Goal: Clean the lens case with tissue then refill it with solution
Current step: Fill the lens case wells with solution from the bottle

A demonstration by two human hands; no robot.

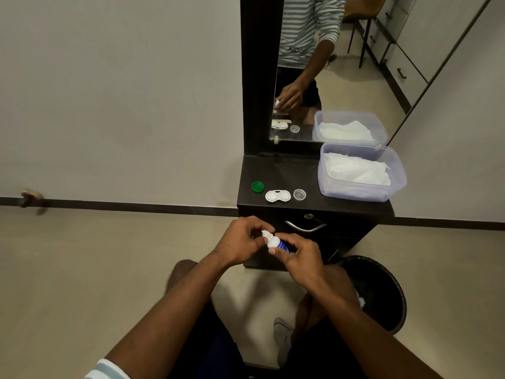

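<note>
The white lens case (277, 196) lies open on the dark cabinet top (273, 170), with a green cap (257, 186) to its left and a clear cap (299, 194) to its right. Below the cabinet's front edge, my right hand (299, 258) grips a small white and blue solution bottle (276, 243), tilted with its tip up and to the left. My left hand (243, 242) has its fingertips pinched on the bottle's white tip (266, 234). Whether the tip's cap is on or off, I cannot tell.
A clear plastic tub (393, 170) with white tissue (355, 170) stands at the cabinet's right. A mirror (328, 77) rises behind it. The cabinet drawer has a metal handle (305, 227). A black bin (382, 291) stands on the floor at the right, beside my knees.
</note>
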